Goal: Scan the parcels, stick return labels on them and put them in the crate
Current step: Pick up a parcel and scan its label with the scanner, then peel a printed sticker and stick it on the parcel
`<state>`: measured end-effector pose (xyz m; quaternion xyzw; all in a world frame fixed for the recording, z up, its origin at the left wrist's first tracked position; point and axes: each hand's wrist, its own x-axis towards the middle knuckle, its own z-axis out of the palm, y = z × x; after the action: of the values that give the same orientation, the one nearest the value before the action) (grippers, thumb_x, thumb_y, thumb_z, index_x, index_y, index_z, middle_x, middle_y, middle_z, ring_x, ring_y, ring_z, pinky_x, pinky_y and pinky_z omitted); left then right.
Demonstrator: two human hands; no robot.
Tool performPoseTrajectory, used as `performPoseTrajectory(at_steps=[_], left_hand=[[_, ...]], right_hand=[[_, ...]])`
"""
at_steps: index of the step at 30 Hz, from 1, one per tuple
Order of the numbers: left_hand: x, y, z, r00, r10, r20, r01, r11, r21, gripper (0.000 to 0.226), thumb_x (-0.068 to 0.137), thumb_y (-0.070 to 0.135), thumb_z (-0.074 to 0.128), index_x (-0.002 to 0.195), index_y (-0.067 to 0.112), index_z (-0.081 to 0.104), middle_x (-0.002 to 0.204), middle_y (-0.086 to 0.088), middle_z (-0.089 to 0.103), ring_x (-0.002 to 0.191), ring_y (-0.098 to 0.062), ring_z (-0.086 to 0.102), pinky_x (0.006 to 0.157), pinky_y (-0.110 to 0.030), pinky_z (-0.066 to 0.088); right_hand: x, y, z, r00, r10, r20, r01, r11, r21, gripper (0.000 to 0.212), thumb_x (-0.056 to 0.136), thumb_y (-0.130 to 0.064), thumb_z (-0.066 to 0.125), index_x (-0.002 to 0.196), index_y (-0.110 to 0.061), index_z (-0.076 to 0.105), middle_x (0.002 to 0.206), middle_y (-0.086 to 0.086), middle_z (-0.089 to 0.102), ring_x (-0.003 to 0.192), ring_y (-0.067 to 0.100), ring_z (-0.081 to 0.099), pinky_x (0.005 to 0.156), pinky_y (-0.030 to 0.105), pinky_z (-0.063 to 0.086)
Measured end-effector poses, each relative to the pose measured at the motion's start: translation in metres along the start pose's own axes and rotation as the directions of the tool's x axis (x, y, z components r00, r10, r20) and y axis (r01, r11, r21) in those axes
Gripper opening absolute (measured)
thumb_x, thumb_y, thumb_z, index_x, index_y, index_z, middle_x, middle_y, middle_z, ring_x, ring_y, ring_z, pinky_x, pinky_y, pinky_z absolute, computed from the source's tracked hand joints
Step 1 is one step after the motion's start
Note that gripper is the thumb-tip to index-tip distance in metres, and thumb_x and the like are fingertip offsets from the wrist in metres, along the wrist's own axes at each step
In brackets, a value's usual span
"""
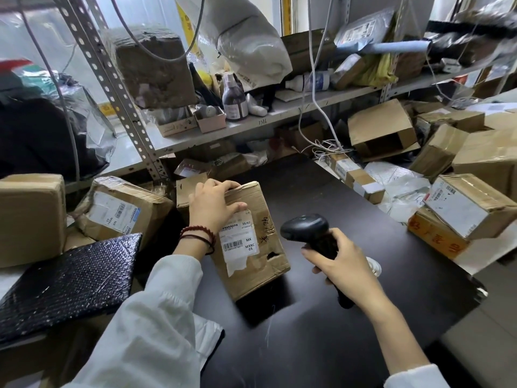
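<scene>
A worn cardboard parcel (260,247) stands tilted on the dark table (321,331), its white barcode label (237,242) facing up. My left hand (214,204) grips the parcel's top left corner, fingers over the far edge. My right hand (342,264) holds a black barcode scanner (306,228) by its handle, just right of the parcel, with the scanner head at label height. No crate is visible.
Cardboard boxes are piled at the left (123,211) and at the right (470,208). A black bubble mailer (70,284) lies at the near left. A metal shelf (251,124) behind holds bottles, bags and cables.
</scene>
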<state>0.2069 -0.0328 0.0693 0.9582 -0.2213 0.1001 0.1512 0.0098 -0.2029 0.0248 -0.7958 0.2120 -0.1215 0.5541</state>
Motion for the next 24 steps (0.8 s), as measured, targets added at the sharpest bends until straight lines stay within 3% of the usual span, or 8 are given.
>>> performPoseTrajectory(at_steps=[6, 12, 16, 20, 24], left_hand=[[-0.007, 0.000, 0.007, 0.996, 0.086, -0.022, -0.084, 0.994, 0.069, 0.049, 0.086, 0.057, 0.054, 0.132, 0.039, 0.048, 0.124, 0.001, 0.048, 0.117, -0.020, 0.039, 0.095, -0.036, 0.031], [-0.007, -0.003, 0.022, 0.999, 0.044, -0.007, -0.043, 0.995, 0.089, 0.048, 0.088, 0.064, 0.041, 0.128, 0.037, 0.046, 0.128, 0.008, 0.050, 0.119, -0.017, 0.045, 0.093, -0.039, 0.030], [-0.011, -0.003, 0.035, 0.997, 0.019, 0.069, -0.018, 1.000, -0.008, 0.048, 0.086, 0.064, 0.048, 0.125, 0.036, 0.051, 0.126, 0.010, 0.050, 0.118, -0.017, 0.043, 0.091, -0.038, 0.030], [-0.023, -0.008, 0.056, 0.981, -0.010, 0.192, 0.031, 0.993, -0.111, 0.044, 0.085, 0.062, 0.052, 0.121, 0.037, 0.055, 0.125, 0.012, 0.050, 0.117, -0.016, 0.042, 0.093, -0.039, 0.031], [-0.033, -0.006, 0.073, 0.944, 0.023, 0.329, 0.028, 0.988, -0.151, 0.046, 0.084, 0.062, 0.053, 0.122, 0.036, 0.057, 0.124, 0.010, 0.051, 0.119, -0.016, 0.044, 0.097, -0.041, 0.033]], right_hand=[[0.007, 0.024, 0.008, 0.987, 0.110, -0.120, -0.114, 0.993, -0.024, 0.026, 0.084, -0.034, 0.070, 0.101, -0.025, 0.054, 0.082, -0.002, 0.068, 0.074, 0.012, 0.068, 0.076, 0.044, 0.057], [0.015, 0.036, 0.021, 0.970, 0.189, -0.151, -0.188, 0.982, 0.019, 0.031, 0.085, -0.033, 0.070, 0.108, -0.020, 0.054, 0.078, -0.002, 0.066, 0.073, 0.015, 0.069, 0.074, 0.045, 0.058], [0.020, 0.046, 0.023, 0.972, 0.200, -0.124, -0.207, 0.977, -0.043, 0.033, 0.082, -0.040, 0.070, 0.106, -0.027, 0.052, 0.092, -0.001, 0.067, 0.091, 0.024, 0.067, 0.082, 0.050, 0.055], [0.021, 0.052, 0.025, 0.969, 0.225, -0.099, -0.235, 0.967, -0.099, 0.037, 0.085, -0.037, 0.069, 0.113, -0.019, 0.054, 0.100, 0.004, 0.066, 0.099, 0.027, 0.063, 0.084, 0.040, 0.051], [0.023, 0.064, 0.029, 0.956, 0.281, -0.086, -0.292, 0.944, -0.156, 0.046, 0.089, -0.033, 0.066, 0.126, -0.009, 0.051, 0.118, 0.011, 0.061, 0.118, 0.029, 0.052, 0.082, 0.026, 0.034]])
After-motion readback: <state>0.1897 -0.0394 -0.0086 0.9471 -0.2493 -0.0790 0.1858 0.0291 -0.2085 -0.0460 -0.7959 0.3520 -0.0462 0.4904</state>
